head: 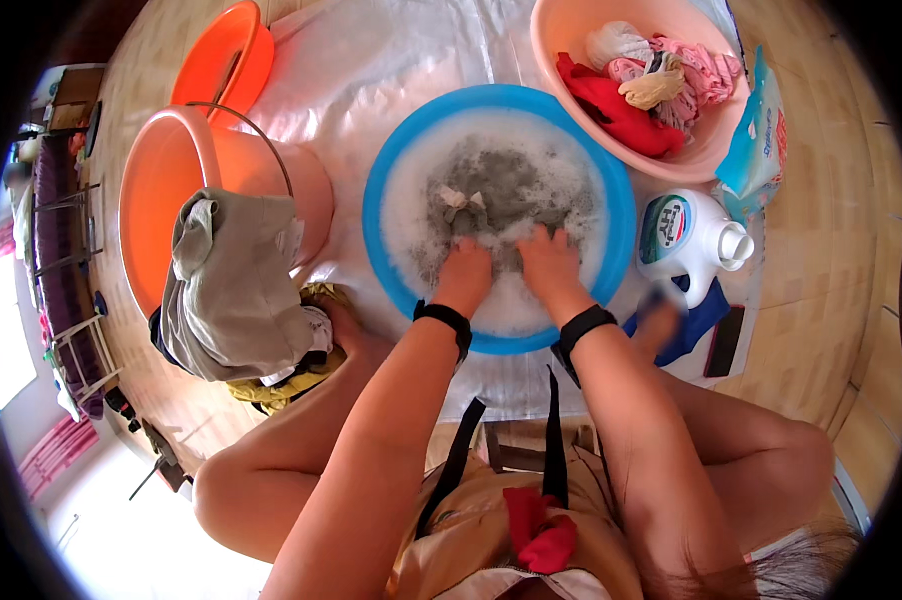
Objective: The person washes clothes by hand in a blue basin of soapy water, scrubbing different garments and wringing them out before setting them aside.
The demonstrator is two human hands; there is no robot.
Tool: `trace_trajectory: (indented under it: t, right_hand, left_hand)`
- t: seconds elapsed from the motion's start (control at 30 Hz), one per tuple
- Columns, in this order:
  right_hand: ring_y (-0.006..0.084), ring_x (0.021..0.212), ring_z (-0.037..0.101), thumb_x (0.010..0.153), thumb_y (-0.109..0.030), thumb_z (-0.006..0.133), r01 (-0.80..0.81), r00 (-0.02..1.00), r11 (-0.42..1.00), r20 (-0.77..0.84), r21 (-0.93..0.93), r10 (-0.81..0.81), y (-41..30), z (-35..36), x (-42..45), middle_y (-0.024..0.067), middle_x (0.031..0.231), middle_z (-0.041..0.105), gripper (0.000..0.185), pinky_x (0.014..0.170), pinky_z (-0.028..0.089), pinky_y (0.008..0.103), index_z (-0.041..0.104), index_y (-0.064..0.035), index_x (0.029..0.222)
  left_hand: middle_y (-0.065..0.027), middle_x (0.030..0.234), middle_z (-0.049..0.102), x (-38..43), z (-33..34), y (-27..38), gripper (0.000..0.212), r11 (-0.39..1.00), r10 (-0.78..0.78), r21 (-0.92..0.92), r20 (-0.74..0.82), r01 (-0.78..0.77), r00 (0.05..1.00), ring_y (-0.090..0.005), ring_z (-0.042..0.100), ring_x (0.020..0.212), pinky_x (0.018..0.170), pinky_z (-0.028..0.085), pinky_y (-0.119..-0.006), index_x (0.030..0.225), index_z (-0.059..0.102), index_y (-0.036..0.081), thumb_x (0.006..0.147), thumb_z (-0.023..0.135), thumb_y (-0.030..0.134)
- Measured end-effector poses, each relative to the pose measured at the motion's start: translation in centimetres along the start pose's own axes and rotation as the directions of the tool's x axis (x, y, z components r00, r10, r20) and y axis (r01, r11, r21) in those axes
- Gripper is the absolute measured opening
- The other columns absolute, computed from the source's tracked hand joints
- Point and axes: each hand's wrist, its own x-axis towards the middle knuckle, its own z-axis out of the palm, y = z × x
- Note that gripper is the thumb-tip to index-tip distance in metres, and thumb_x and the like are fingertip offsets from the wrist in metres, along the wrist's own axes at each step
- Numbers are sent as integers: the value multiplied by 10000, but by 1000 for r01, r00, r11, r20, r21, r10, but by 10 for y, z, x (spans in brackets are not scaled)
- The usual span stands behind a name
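Observation:
A blue plastic basin (373,217) of foamy, greyish water stands in front of me. Both hands dip into its near half, a short gap between them. Suds hide the fingertips of my left hand (467,266), just below a wet cloth (462,204) that pokes out of the water. My right hand (547,259) has its fingers partly sunk in the foam to the right. Whether either hand grips fabric under the surface is hidden. Each wrist wears a black band.
At upper right, a pink basin (548,82) holds clothes. Below it are a detergent bag (758,142) and white detergent bottle (683,232). Grey clothing (241,285) lies piled at left before a pink bucket (312,195); an orange basin (259,67) is behind. A silvery sheet (331,67) covers the floor.

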Motion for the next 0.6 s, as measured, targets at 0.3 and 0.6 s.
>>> trace_trajectory:
  t: [0.3, 0.6]
  right_hand:
    - [326, 935, 571, 758, -23, 548, 89, 929, 996, -360, 6, -81, 33, -22, -24, 135, 1042, 567, 239, 700, 491, 413, 598, -95, 981]
    - [346, 840, 591, 747, -30, 502, 58, 947, 998, -316, 21, -48, 44, -78, -81, 160, 877, 616, 150, 673, 479, 427, 572, -59, 877]
  left_hand:
    - [-134, 749, 586, -30, -65, -33, 137, 975, -98, -213, -184, 58, 978, -282, 575, 751, 671, 482, -347, 808, 594, 3, 736, 596, 120]
    - [-84, 832, 517, -117, -167, -43, 193, 450, -387, -888, -290, -95, 875, -154, 538, 694, 567, 496, -273, 897, 511, -14, 722, 572, 42]
